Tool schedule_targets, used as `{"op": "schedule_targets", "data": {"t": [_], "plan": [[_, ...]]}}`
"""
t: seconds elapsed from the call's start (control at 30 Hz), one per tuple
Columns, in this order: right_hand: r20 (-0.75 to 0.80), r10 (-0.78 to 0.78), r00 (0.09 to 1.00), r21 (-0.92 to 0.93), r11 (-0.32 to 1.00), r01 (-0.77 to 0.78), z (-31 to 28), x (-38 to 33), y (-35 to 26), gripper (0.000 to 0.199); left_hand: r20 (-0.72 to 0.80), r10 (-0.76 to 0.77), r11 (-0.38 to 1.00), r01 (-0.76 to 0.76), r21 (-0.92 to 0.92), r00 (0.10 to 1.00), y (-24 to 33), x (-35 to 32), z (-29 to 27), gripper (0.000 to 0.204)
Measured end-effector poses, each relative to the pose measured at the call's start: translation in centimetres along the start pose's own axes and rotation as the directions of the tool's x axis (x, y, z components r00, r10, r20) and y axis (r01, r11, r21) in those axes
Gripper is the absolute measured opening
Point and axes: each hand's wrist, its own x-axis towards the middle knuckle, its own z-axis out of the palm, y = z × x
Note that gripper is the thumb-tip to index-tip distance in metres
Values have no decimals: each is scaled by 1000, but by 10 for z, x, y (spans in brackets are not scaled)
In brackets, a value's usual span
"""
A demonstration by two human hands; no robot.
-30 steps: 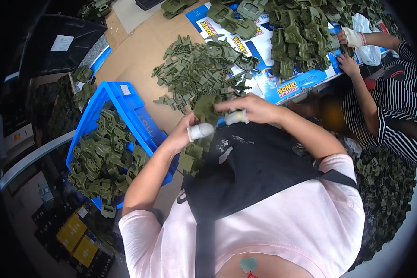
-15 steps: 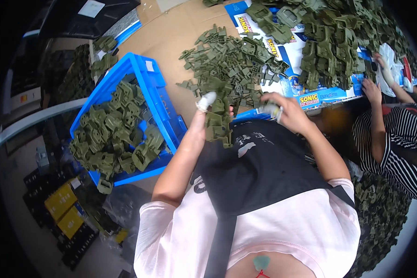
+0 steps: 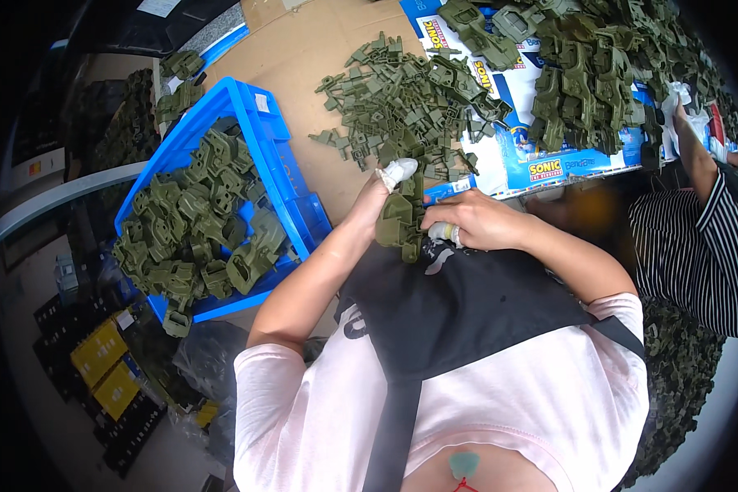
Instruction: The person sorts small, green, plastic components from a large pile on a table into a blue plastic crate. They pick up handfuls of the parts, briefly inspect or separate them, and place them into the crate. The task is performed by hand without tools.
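Note:
An olive-green molded plastic vehicle body point(image 3: 399, 217) is held upright in front of my black apron. My left hand point(image 3: 375, 199) is closed around its left side, the thumb wrapped in white tape lying near the top. Against the body's right edge is my right hand point(image 3: 482, 220), its fingers curled in and one finger wrapped in white. Whatever its fingertips pinch is hidden. Just beyond my hands lies a loose pile of small olive-green plastic pieces point(image 3: 394, 102) on the cardboard-covered table point(image 3: 303, 49).
A tilted blue crate point(image 3: 258, 135) at the left holds several larger green bodies point(image 3: 193, 217). More green bodies point(image 3: 578, 94) are heaped on printed blue-and-white sheets point(image 3: 541, 168) at the right. A co-worker in a striped top point(image 3: 685, 242) works at the far right, near another green heap point(image 3: 681, 385).
My right hand has come in left from the small pieces to the held body, its fingers now curled against it. My left hand and the body have shifted slightly right.

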Motion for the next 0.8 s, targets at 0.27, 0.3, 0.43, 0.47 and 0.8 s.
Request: {"op": "schedule_targets", "data": {"t": [0.27, 0.3, 0.43, 0.47, 0.8], "plan": [[18, 24, 1000, 41, 999, -25, 7, 2, -2, 35, -110, 27, 999, -22, 40, 994, 1, -8, 11, 29], [13, 27, 1000, 42, 999, -27, 12, -1, -1, 36, -146, 11, 999, -5, 45, 989, 2, -12, 15, 32], [2, 40, 999, -5, 999, -40, 18, -4, -4, 38, -178, 8, 998, 2, 56, 984, -2, -16, 12, 39], [28, 29, 999, 23, 999, -30, 17, -3, -1, 38, -157, 20, 998, -11, 61, 987, -4, -15, 10, 39], [6, -183, 983, 501, 852, 155, -13, 21, 55, 48, -171, -9, 991, -14, -134, 985, 11, -22, 8, 44]]}}
